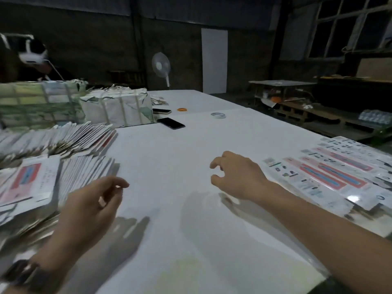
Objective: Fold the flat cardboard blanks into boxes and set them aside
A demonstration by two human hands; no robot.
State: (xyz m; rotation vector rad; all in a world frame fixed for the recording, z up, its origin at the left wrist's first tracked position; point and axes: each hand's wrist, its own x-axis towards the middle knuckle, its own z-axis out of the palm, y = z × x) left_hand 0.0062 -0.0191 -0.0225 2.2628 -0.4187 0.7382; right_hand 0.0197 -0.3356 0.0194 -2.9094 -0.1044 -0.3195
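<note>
your left hand and right hand hover empty, fingers loosely curled; flat blanks lie right; folded stacks crowd left; phone, tape roll beyond on table.

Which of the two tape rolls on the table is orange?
The far one: the small orange tape roll, lying beyond the two phones. The other, a pale whitish roll, lies nearer and further right on the white table.

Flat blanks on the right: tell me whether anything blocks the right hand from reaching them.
Nothing visible does. The right hand hovers empty over bare table, and the blanks lie just to its right with only tabletop between.
</note>
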